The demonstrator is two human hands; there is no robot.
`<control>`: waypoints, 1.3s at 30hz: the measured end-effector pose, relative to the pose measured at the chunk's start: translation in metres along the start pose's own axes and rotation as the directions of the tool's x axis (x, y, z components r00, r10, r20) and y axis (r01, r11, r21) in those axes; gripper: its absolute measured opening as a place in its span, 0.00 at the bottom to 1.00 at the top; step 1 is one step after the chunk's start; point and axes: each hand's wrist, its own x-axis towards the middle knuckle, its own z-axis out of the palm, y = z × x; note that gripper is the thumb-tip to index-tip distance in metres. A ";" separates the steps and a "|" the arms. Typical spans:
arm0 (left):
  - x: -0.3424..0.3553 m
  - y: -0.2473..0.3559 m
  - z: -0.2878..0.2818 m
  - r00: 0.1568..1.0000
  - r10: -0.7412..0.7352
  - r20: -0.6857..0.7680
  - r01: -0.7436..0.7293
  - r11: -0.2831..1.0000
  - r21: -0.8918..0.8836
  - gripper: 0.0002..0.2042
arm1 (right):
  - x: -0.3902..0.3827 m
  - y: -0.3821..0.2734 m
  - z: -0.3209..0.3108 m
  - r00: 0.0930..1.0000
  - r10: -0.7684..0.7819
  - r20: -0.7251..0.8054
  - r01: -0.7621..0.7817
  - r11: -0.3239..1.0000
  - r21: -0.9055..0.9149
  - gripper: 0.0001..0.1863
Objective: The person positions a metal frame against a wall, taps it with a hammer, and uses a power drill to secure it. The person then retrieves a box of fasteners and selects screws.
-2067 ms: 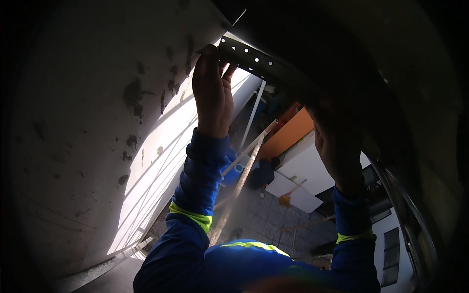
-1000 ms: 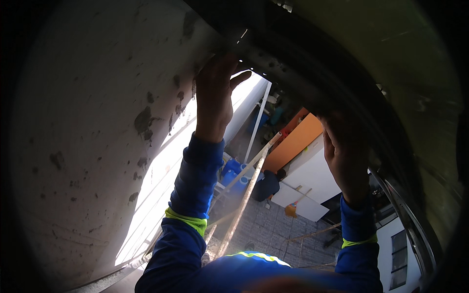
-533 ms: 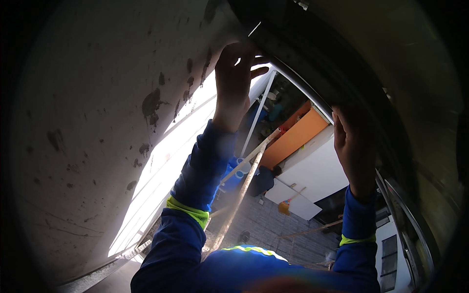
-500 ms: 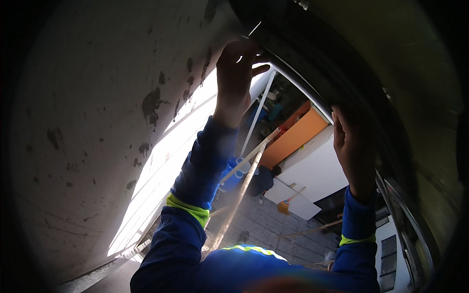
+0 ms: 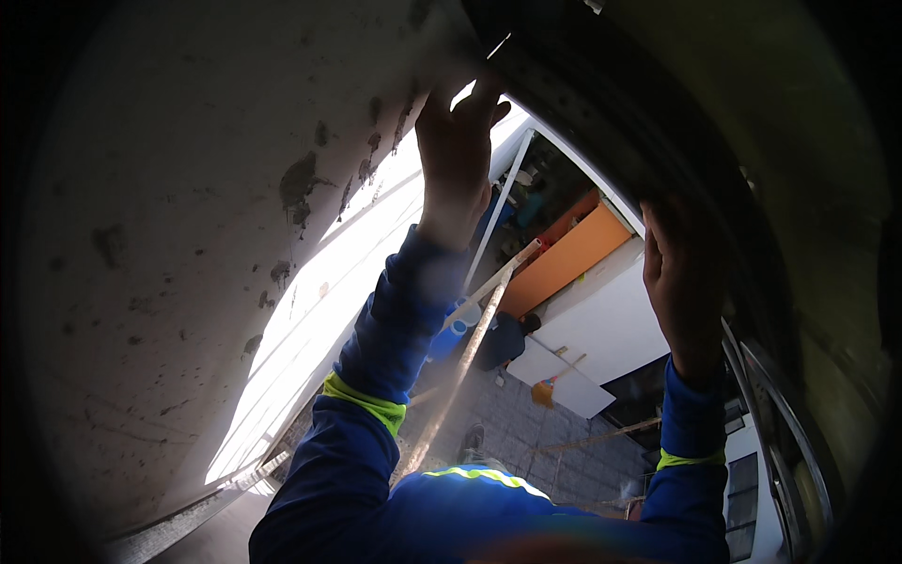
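Note:
My left hand [image 5: 454, 141] is raised toward the top corner where a stained pale wall [image 5: 160, 235] meets a long dark frame [image 5: 601, 103]. Its fingers are apart, light shows between them, and I see nothing held in them. The fingertips are close to the frame's edge; whether they touch it is hard to see. Farther right, my right hand [image 5: 684, 291] is up against the same frame, thumb side toward the opening. Deep shadow hides most of its fingers, so their grip does not show. A thin bright streak [image 5: 499, 44] lies on the frame above my left hand.
Far below are a grey paved floor [image 5: 526, 428], an orange panel [image 5: 566, 260], white boards [image 5: 606, 315], a broom [image 5: 545, 390] and a blue container [image 5: 447, 338]. A crouching person [image 5: 503, 340] is beside them. Pale poles [image 5: 465, 376] cross beneath my left arm. Metal rails [image 5: 785, 423] run at the right.
My left hand has shifted slightly, and its fingers have gone from a small loop to a wider spread. My right hand stays at the frame. The view has tilted a little.

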 end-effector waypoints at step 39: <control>0.032 -0.025 0.010 0.281 0.404 0.871 -0.944 0.282 0.174 0.14 | 0.012 0.012 0.018 0.996 0.050 0.079 -0.051 0.998 0.020 0.13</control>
